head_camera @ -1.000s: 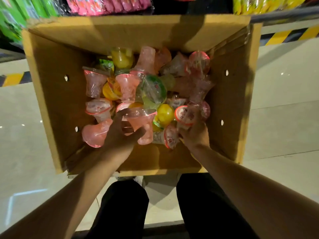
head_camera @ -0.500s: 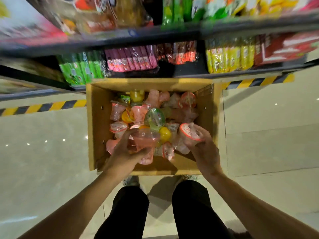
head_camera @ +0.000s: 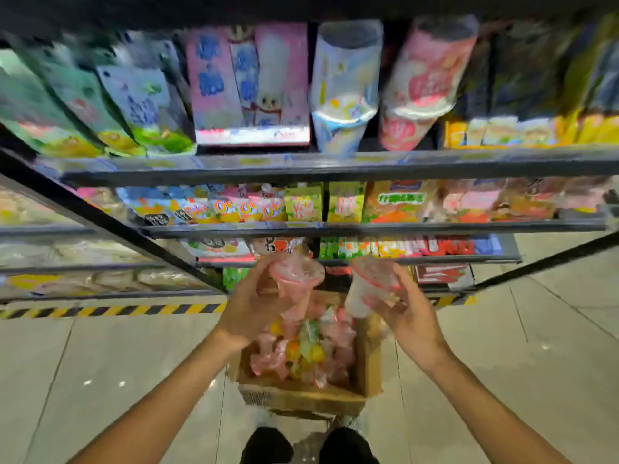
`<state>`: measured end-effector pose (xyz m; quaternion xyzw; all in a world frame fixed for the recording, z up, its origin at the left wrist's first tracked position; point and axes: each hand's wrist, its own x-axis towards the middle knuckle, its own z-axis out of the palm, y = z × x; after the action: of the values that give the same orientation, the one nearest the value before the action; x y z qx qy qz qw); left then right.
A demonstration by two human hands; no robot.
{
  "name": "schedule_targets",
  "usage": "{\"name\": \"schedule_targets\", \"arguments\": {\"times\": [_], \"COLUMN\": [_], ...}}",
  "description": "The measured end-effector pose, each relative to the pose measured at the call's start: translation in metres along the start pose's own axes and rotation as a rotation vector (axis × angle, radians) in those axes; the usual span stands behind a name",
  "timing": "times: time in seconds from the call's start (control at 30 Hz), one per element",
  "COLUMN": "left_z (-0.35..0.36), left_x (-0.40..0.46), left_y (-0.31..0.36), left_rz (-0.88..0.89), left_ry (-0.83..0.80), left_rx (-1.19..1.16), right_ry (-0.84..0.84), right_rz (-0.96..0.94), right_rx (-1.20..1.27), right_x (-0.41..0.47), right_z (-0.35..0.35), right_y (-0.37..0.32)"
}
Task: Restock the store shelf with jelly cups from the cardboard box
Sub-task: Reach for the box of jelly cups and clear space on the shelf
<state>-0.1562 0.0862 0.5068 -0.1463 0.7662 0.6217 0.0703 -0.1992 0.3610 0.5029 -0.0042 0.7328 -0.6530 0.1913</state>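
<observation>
A dark metal shelf unit fills the upper half of the view, its flat rails stacked in tiers and blurred by motion. The top tier carries tall glossy cartons and pouches in green, blue and pink, beside two rounded foil bags. The tier below holds crinkly snack packets in yellow-green and orange; their print is too smeared to read, apart from what looks like a round "QQ"-style logo on the blue and orange ones. Pale, smooth floor tiles reflect small light spots, and a yellow-and-black hazard stripe runs along the foot of the shelving.

On the floor in front of the unit sits the cardboard box, matte brown with open flaps, holding a loose heap of jelly cups: clear, flared plastic in pink, with some yellow and green.

Both hands are raised above the box, near the lower tiers. The left hand grasps a pink jelly cup, fingers wrapped round its narrow waist. The right hand holds a whitish jelly cup with a red-rimmed lid, tilted, thumb and fingers curled round its side.
</observation>
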Motion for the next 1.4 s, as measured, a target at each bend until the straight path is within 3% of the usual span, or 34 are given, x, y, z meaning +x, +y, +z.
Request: {"name": "schedule_targets", "arguments": {"times": [0.03, 0.17, 0.4, 0.63, 0.87, 1.4], "left_z": [-0.005, -0.025, -0.071, -0.125, -0.143, -0.047], "left_x": [-0.006, -0.031, -0.031, 0.006, 0.05, 0.169], "left_y": [0.023, 0.102, 0.202, 0.288, 0.338, 0.379], "left_rz": [0.037, 0.186, 0.471, 0.726, 0.811, 0.688], "left_ry": [0.012, 0.087, 0.146, 0.059, -0.053, 0.146], "left_rx": [0.004, -0.065, -0.096, -0.097, 0.035, 0.16], "right_ry": [-0.03, -0.115, -0.036, 0.102, 0.204, 0.205], "right_rz": [-0.096, -0.294, -0.589, -0.791, -0.817, -0.712], "right_rx": [-0.082, -0.001, -0.225, -0.296, -0.347, -0.614], "right_x": [-0.005, -0.019, -0.006, 0.015, 0.04, 0.178], "right_z": [-0.004, -0.005, 0.011, 0.035, 0.034, -0.083], "right_y": [-0.026, -0.115, -0.235, -0.33, -0.364, -0.374]}}
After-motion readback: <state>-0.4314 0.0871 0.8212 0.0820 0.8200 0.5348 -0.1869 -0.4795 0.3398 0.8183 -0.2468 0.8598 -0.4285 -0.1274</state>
